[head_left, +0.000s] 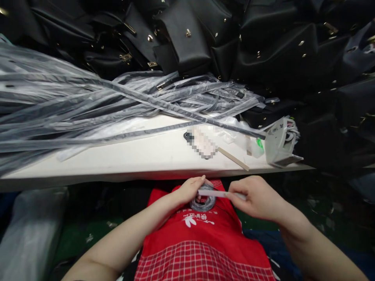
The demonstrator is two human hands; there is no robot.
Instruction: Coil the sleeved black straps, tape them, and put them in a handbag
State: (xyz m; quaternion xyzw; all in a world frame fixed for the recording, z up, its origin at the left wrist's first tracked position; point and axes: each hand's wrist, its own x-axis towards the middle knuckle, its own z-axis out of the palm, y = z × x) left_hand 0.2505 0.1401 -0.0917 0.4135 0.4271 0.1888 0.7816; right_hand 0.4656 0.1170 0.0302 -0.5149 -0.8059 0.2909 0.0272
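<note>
Over my lap, my left hand (190,189) grips a round coil (207,205) of what looks like a dark strap wrapped in clear film. Its fingers curl through and around the coil's upper left side. From the right, my right hand (255,197) pinches a narrow white strip (215,193) between thumb and fingers. That strip runs level across the upper part of the coil, its left end close to my left fingers. Whether it is stuck to the coil I cannot tell. A red apron (205,234) lies under both hands.
Long film-wrapped straps (140,97) lie heaped over the white table (140,158). A pixelated phone-shaped object (202,144), a thin brown strip (233,159) and a white container (275,144) are near its front edge. Black bags (184,39) with metal fittings pile up behind.
</note>
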